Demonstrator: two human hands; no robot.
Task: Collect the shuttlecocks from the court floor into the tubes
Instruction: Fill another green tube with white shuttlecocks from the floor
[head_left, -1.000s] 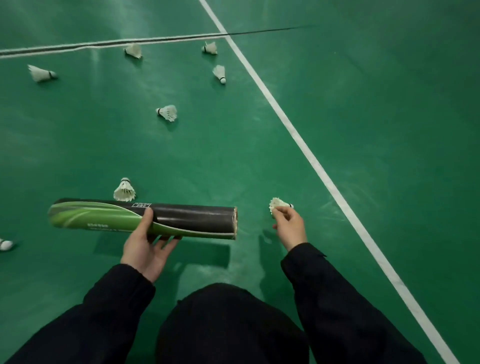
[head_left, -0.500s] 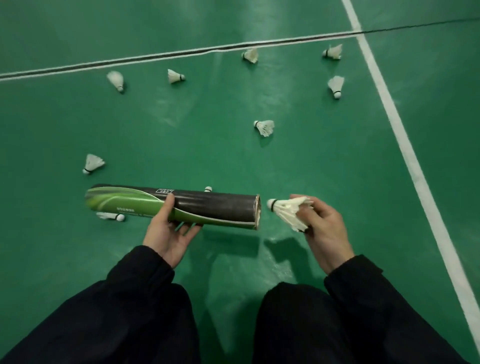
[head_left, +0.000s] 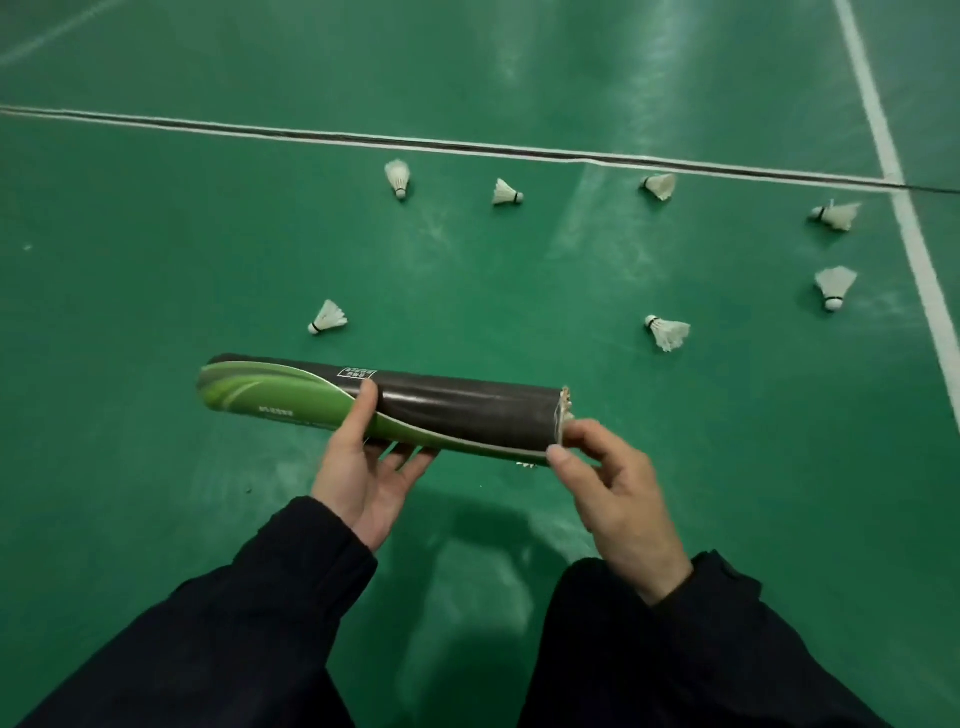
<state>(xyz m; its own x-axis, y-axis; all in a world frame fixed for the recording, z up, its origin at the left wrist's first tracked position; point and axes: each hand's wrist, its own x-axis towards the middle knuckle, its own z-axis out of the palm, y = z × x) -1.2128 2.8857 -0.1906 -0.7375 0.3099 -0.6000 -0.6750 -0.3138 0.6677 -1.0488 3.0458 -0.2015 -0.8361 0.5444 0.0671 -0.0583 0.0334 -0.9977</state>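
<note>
My left hand (head_left: 363, 470) grips a black and green shuttlecock tube (head_left: 415, 408) from below and holds it level above the floor, its open end pointing right. My right hand (head_left: 613, 493) is at that open end, thumb and forefinger pinched on the feather tips of a white shuttlecock (head_left: 566, 408) that sits almost wholly inside the tube. Several more white shuttlecocks lie on the green court: the nearest ones are at the left (head_left: 327, 318) and at the right (head_left: 668, 332) beyond the tube.
More shuttlecocks lie in a row near the far line: (head_left: 398, 178), (head_left: 506, 193), (head_left: 660, 185). Two others (head_left: 836, 214) (head_left: 835, 286) sit beside the white sideline (head_left: 914, 244) at the right. My dark-clothed knees fill the bottom of the view.
My right hand carried the shuttlecock from the floor to the tube's mouth and pushed it in, cork first. The view has swung left, so the sideline now sits at the far right.
</note>
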